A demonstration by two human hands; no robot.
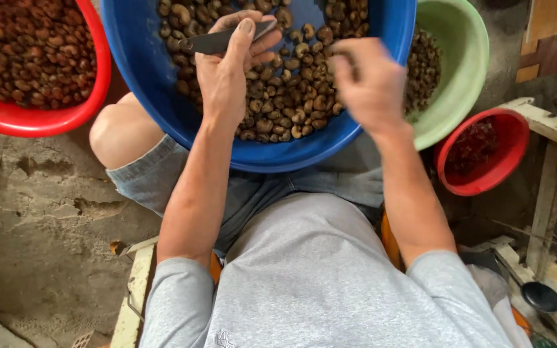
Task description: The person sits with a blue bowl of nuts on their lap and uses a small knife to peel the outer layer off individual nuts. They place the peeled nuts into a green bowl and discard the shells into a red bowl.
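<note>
Cashews (278, 96), curved and matte brown, fill the glossy blue plastic basin (143, 71) on the lap. Left hand (227, 71) is wrapped around a dull grey metal blade (217, 42). Right hand (369, 84) is blurry above the nuts, can't tell its grip.

We count 4 basins: 2 red (33, 119) (485, 183), 1 blue (143, 58), 1 green (465, 58). 2 hands, 1 knife (217, 42), 1 ladle (539, 296). Nuts: too many to count.
</note>
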